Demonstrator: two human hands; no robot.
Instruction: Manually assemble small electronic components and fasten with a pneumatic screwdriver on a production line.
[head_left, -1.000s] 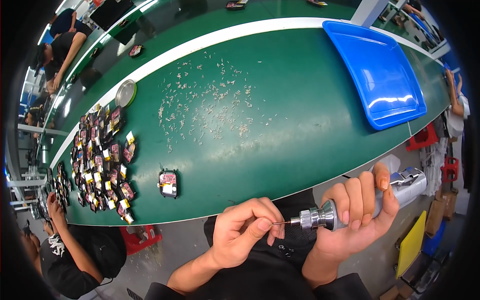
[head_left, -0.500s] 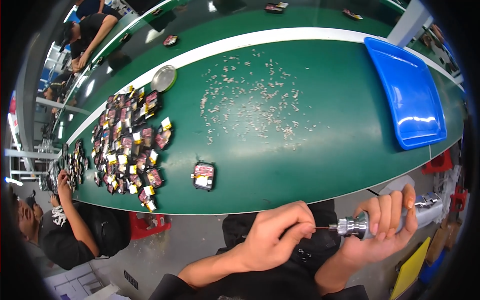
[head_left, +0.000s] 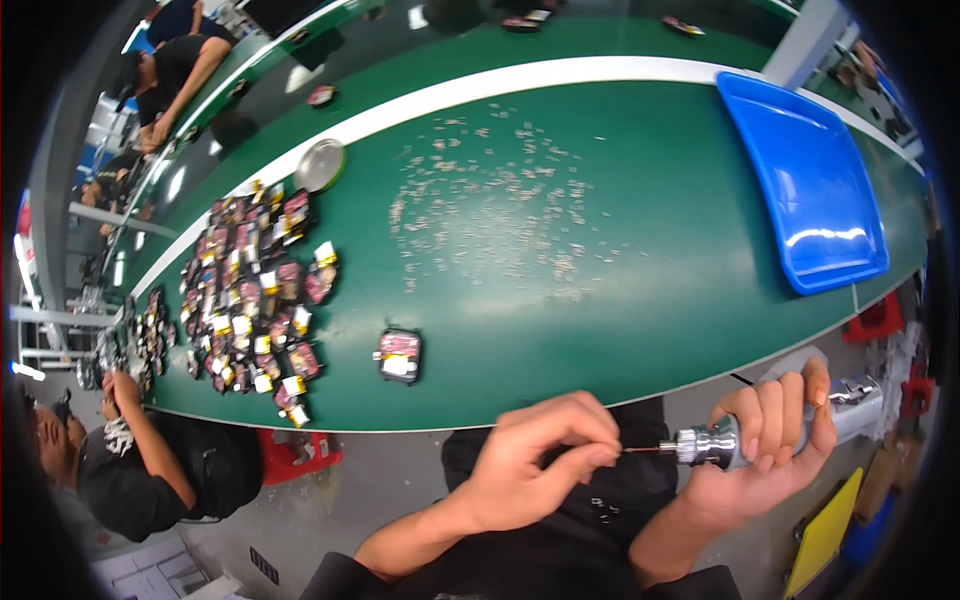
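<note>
My right hand (head_left: 765,430) is wrapped round a silver-grey power screwdriver (head_left: 855,408), held level off the table's near edge. Its knurled metal chuck (head_left: 705,446) and thin reddish bit (head_left: 648,449) point left. At the bit's tip is my left hand (head_left: 540,460), thumb and forefinger pinched together; whatever lies between them is too small to make out. On the green table (head_left: 640,330), a small black square unit (head_left: 400,355) with a pinkish top and white label sits alone. Many tiny pale pieces (head_left: 500,215) are scattered beyond it.
A heap of similar black units (head_left: 250,290) with yellow-and-white tabs covers the table's left part. A round metal tin (head_left: 320,165) stands behind it. The blue tray (head_left: 815,190) lies at the right. At far left a co-worker (head_left: 165,455) sits near a red stool (head_left: 300,455).
The table and its things have shifted slightly left in view. My left fingertips have drawn back a little from the bit, while my right hand and the screwdriver stay nearly still.
</note>
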